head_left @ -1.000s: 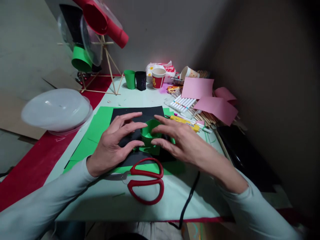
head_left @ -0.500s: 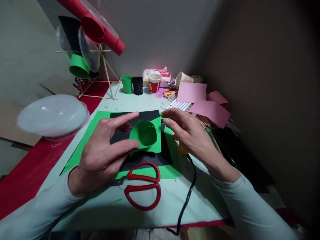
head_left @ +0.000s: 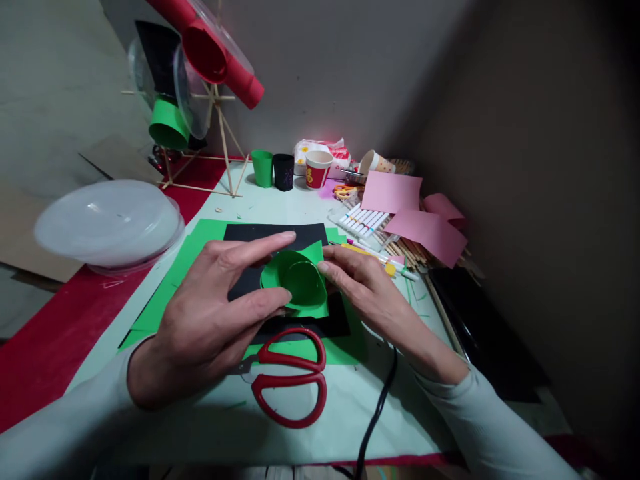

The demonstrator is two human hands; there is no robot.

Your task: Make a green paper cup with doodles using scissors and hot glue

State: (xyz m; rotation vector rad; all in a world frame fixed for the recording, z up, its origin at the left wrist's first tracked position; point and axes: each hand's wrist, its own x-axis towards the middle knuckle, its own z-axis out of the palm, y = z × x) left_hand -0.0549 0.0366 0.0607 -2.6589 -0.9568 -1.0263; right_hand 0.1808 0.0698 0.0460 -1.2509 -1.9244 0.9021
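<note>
Near the table's middle, a round green paper cup [head_left: 303, 283] shows its open mouth upward, with a pointed corner of green paper [head_left: 316, 251] standing at its right edge. My left hand [head_left: 215, 313] curves around the cup's left side. Its thumb lies at the near rim, the index finger reaches past the far side, and the other fingers are mostly hidden. My right hand [head_left: 370, 287] has its thumb and index fingertip closed at the cup's right edge, on the green paper. Just in front lie red-handled scissors [head_left: 293, 383], their blades partly under my left hand.
Black paper [head_left: 315, 233] and green sheets [head_left: 200, 240] lie beneath the work. Clear plastic lids [head_left: 105, 223] are stacked left, below a stick frame [head_left: 225, 140]. Small cups [head_left: 319, 170], markers [head_left: 363, 217] and pink paper [head_left: 393, 190] stand or lie behind. A black cord [head_left: 380, 407] runs off the front edge.
My right hand has come left and down onto the green paper's edge; before, it was apart from it. The cup tilts slightly differently between my hands. The whole view has shifted a little.
</note>
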